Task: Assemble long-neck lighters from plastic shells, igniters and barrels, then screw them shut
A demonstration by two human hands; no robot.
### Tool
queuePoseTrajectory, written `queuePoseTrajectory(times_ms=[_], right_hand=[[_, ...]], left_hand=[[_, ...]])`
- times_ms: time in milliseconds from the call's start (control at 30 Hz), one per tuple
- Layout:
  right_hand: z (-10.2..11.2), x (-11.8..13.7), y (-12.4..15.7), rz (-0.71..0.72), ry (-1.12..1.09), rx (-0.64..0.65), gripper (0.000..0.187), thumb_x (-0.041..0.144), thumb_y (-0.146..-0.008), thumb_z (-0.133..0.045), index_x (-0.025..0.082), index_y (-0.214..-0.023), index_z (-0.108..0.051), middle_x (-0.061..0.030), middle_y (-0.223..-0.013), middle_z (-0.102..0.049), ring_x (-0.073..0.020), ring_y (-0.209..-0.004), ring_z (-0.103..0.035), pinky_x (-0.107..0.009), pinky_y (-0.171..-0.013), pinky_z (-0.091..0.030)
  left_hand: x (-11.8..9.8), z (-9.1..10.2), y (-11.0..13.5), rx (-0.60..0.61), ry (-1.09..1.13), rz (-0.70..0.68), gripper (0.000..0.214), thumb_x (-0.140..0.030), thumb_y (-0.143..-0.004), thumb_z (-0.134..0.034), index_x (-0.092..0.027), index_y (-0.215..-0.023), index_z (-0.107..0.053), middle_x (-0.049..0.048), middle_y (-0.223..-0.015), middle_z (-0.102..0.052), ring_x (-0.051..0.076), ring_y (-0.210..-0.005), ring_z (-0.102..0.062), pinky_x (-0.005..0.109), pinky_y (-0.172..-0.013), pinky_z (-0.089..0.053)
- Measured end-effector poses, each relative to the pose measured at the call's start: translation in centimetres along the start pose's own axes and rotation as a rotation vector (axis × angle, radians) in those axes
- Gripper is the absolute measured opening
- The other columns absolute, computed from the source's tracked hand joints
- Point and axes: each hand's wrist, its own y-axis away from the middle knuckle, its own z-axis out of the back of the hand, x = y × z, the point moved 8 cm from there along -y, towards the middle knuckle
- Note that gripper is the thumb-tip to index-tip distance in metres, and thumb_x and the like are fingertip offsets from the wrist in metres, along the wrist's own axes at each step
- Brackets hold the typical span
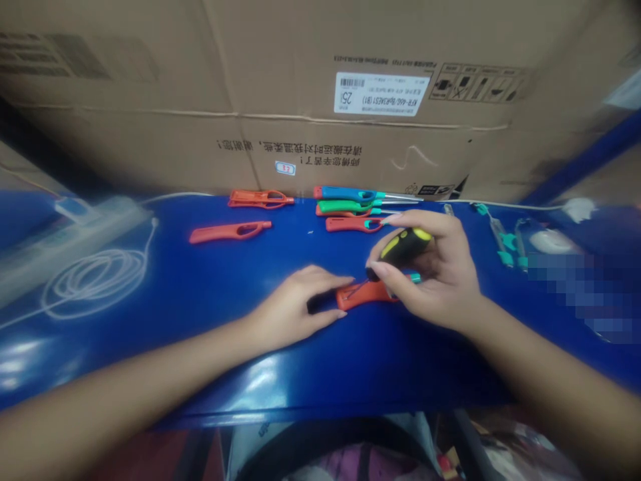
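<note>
Through the head view I have both hands over a blue worktop (200, 287). Left hand (293, 304): thumb and index finger spread to either side of an orange casing (369, 294), grasping it at its left end. The casing lies on the worktop near the middle of my view, between the two hands; a bit of teal shows past its right end, by the right thumb.

Right hand (443, 280): fingers wrapped around the black-and-yellow handle of a screwdriver (403, 248). The handle is tilted, and the thin shaft slants down leftward onto the casing. Whether the tip sits in a hole I cannot tell.

Beyond the hands I note a row of parts. Center: a blue lighter (345, 194), a green lighter (345, 206) just in front, metal stems pointing right; orange shows under the green one. Nearest of that group, a red-orange lighter body (345, 224) with a teal trigger. Left of these, two orange pieces: a rear shell (258, 198) and a front shell (225, 232), well apart from the casing.

Far left, a coiled white cable (95, 275) beside a pale power strip (100, 224). Far right, clear parts with teal ends (497, 235). A cardboard box (170, 87) with upside-down print stands behind everything.
</note>
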Motion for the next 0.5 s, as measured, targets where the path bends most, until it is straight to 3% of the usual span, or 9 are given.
queuePoseTrajectory(times_ms=[300, 500], right_hand=[[0.43, 0.10, -0.05, 0.009, 0.013, -0.016, 0.048, 0.021, -0.086, -0.073, 0.038, -0.127, -0.053, -0.0045, -0.123, -0.066, -0.0223, -0.088, -0.070, -0.035, -0.066, -0.061], [0.24, 0.01, 0.03, 0.008, -0.002, -0.010, 0.048, 0.022, -0.087, -0.072, 0.038, -0.128, -0.052, -0.0040, -0.125, -0.065, -0.0221, -0.088, -0.070, -0.036, -0.066, -0.062]], left_hand=[[-0.30, 0.00, -0.16, 0.001, -0.012, -0.016, 0.035, -0.023, -0.088, -0.072, -0.022, -0.123, -0.067, 0.0064, -0.117, -0.073, 0.022, -0.109, -0.065, 0.039, -0.099, -0.050], [0.29, -0.01, -0.06, 0.003, 0.041, 0.083, 0.016, -0.023, -0.089, -0.071, -0.020, -0.103, -0.065, 0.0048, -0.110, -0.072, 0.022, -0.107, -0.068, 0.037, -0.098, -0.051]])
